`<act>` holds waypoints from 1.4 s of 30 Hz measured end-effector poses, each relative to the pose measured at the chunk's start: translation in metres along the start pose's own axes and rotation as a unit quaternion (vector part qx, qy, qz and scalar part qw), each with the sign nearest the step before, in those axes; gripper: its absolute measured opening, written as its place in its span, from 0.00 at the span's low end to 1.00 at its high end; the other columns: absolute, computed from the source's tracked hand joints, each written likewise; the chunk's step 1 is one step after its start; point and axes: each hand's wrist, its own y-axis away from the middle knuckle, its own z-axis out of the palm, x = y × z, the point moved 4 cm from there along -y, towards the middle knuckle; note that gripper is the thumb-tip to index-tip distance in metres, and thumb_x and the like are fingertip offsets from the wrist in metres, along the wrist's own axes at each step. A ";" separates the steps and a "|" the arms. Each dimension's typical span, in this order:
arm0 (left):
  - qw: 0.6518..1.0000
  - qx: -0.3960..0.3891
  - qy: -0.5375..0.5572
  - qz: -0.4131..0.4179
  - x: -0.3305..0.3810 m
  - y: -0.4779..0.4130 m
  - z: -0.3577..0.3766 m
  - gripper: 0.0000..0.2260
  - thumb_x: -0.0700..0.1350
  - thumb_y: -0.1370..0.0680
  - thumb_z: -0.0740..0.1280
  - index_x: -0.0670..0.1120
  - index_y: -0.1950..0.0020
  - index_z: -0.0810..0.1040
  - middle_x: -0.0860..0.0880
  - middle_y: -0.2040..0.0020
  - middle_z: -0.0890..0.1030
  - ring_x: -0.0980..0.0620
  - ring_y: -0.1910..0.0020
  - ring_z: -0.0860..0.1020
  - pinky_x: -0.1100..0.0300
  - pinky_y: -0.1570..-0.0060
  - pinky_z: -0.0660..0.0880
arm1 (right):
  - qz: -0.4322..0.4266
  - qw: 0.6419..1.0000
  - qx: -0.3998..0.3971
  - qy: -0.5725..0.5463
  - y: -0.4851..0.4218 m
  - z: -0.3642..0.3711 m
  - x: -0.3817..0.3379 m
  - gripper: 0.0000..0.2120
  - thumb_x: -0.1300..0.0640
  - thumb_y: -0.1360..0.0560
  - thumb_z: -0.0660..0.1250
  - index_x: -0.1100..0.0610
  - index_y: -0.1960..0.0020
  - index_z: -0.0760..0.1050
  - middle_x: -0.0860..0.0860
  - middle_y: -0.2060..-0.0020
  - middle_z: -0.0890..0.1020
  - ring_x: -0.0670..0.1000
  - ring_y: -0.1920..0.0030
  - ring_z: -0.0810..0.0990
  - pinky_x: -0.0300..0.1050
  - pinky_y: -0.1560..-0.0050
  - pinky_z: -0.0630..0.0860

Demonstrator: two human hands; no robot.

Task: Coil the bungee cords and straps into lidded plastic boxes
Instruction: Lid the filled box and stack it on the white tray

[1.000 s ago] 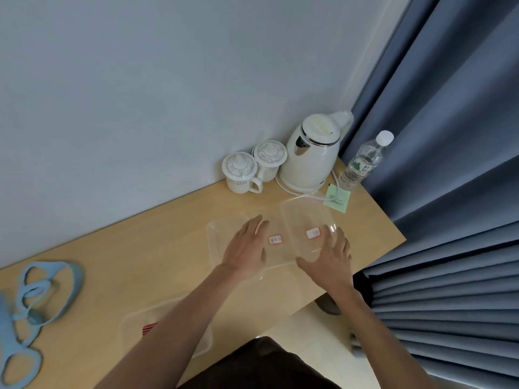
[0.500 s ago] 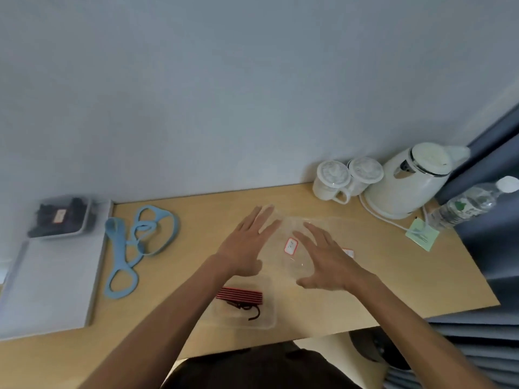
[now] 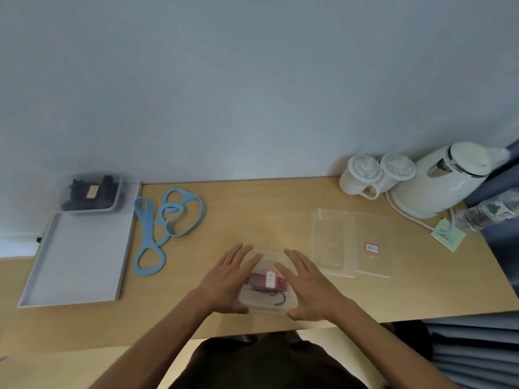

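Two hands meet mid-desk. Far left, we see a flat grey tray (image 3: 78,259) with a clear lidded box of dark straps (image 3: 92,193) on its far corner, and a light blue strap (image 3: 165,226) lying looped just beside it. Our left hand (image 3: 230,279) and right hand (image 3: 306,284) lie flat, fingers straight and spread, on the lid of a clear plastic box (image 3: 268,258) holding a coiled red bungee cord (image 3: 258,282). To the right sit an empty clear box (image 3: 332,242) and a loose red-labelled lid (image 3: 372,265).
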 end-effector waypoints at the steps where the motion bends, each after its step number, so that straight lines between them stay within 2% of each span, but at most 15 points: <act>1: 1.000 -0.003 0.004 0.001 -0.001 0.001 0.001 0.50 0.60 0.31 0.72 0.52 0.22 0.41 0.47 0.22 0.40 0.46 0.23 0.37 0.57 0.31 0.36 | 0.006 1.000 0.002 0.001 0.000 0.002 -0.002 0.47 0.46 0.32 0.69 0.48 0.23 0.44 0.50 0.24 0.36 0.53 0.25 0.34 0.46 0.26 0.46; 5: 1.000 -0.015 0.002 0.012 -0.001 0.003 0.003 0.50 0.60 0.32 0.73 0.52 0.22 0.42 0.47 0.22 0.40 0.45 0.23 0.38 0.54 0.26 0.40 | 0.015 1.000 0.005 0.009 0.002 0.007 -0.006 0.48 0.45 0.32 0.70 0.49 0.23 0.44 0.51 0.24 0.38 0.54 0.24 0.36 0.47 0.26 0.45; 15: 1.000 -0.003 -0.013 0.013 0.000 0.008 0.017 0.50 0.60 0.31 0.72 0.52 0.23 0.41 0.46 0.22 0.41 0.43 0.23 0.40 0.50 0.24 0.44 | 0.019 0.999 0.026 0.015 0.006 0.014 -0.011 0.48 0.47 0.32 0.71 0.48 0.23 0.44 0.51 0.24 0.38 0.54 0.24 0.36 0.46 0.26 0.45; 27: 0.999 0.001 -0.036 0.006 0.003 0.004 0.022 0.48 0.60 0.31 0.71 0.51 0.23 0.42 0.43 0.23 0.45 0.40 0.24 0.45 0.50 0.25 0.47 | 0.013 0.999 0.019 0.026 0.004 0.019 -0.009 0.50 0.50 0.31 0.73 0.48 0.23 0.41 0.52 0.25 0.32 0.54 0.25 0.32 0.47 0.26 0.47; 36: 0.999 0.017 -0.040 -0.001 -0.004 -0.011 0.017 0.47 0.63 0.31 0.68 0.49 0.23 0.43 0.42 0.24 0.49 0.40 0.25 0.48 0.49 0.24 0.52 | 0.015 1.000 0.009 0.020 -0.009 0.005 0.001 0.52 0.50 0.33 0.76 0.49 0.23 0.43 0.54 0.24 0.34 0.53 0.24 0.33 0.47 0.27 0.57; 42: 0.999 0.014 -0.041 -0.015 -0.011 -0.019 0.008 0.51 0.62 0.33 0.70 0.49 0.23 0.41 0.43 0.24 0.50 0.40 0.25 0.50 0.50 0.25 0.52 | 0.003 1.000 0.015 0.020 -0.023 -0.006 0.006 0.52 0.48 0.35 0.77 0.51 0.23 0.46 0.54 0.25 0.44 0.55 0.24 0.43 0.46 0.34 0.67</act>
